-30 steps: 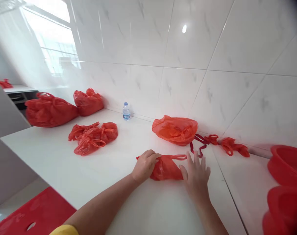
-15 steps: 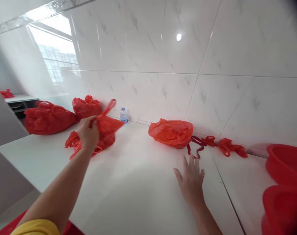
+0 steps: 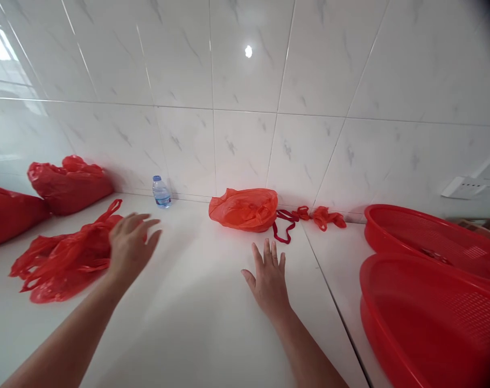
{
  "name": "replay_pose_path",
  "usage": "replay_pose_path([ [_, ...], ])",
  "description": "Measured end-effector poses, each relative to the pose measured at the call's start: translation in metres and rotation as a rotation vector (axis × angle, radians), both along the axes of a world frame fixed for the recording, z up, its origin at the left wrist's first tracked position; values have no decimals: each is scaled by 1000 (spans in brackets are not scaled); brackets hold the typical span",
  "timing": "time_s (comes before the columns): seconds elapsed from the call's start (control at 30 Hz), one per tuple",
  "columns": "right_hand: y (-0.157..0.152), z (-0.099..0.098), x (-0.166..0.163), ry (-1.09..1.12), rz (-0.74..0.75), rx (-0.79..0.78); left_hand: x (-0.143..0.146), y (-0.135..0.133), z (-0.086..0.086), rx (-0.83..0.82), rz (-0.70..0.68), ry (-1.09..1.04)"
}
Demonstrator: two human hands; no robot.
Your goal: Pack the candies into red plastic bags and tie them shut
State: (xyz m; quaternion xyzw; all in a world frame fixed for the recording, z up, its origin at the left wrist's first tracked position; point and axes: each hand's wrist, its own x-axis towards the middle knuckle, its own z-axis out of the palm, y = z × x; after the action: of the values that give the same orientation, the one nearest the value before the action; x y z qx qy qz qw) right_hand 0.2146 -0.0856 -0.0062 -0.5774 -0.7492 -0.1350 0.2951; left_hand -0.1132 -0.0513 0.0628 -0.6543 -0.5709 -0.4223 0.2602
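Observation:
My left hand (image 3: pixel 131 245) is open beside a crumpled red plastic bag (image 3: pixel 67 261) on the white table (image 3: pixel 196 323); its fingers are apart and hold nothing. Whether the hand's edge touches the bag I cannot tell. My right hand (image 3: pixel 268 280) hovers or rests over the table with fingers spread, holding nothing. Just beyond it lies a puffed orange-red plastic bag (image 3: pixel 245 209) against the wall. A dark red strap (image 3: pixel 283 231) curls next to that bag, close to my right fingertips.
Two full red bags (image 3: pixel 73 186) stand at the left by the tiled wall. A small water bottle (image 3: pixel 161 192) is upright near the wall. Knotted red bags (image 3: pixel 326 217) lie right of the strap. Red plastic baskets (image 3: pixel 406 318) fill the right side, below a wall socket (image 3: pixel 465 187).
My left hand has let go of the red bag it held raised, and its fingers have opened. The view has turned right, showing more of the baskets. My right hand stays open.

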Motion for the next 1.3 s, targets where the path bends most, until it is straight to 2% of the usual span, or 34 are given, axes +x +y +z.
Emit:
replay_pose_path([
  [0.1,-4,3,-2,124,122,4,57,10,6,-165,-349,41],
  [0.2,-7,5,0,479,276,-31,113,14,-3,-367,-557,-114],
  [0.3,-6,4,6,1024,292,-233,161,13,-25,-646,-640,-403],
  [0.37,-1,1,11,1335,294,-365,183,12,-40,-782,-671,-513],
  [0.43,5,-3,16,1561,334,-426,196,8,-52,-852,-691,-553],
  [0.53,14,-7,20,1760,370,-468,204,0,-62,-893,-699,-584],
  [0.7,19,-10,16,1804,346,-511,203,-11,-67,-891,-690,-675],
  [0.93,20,-13,17,1822,353,-535,204,-13,-68,-853,-739,-657],
  [1.13,19,-13,16,1835,371,-548,205,-14,-68,-855,-710,-609],
  [1.3,14,-10,12,1677,360,-535,203,-12,-68,-773,-659,-430],
])
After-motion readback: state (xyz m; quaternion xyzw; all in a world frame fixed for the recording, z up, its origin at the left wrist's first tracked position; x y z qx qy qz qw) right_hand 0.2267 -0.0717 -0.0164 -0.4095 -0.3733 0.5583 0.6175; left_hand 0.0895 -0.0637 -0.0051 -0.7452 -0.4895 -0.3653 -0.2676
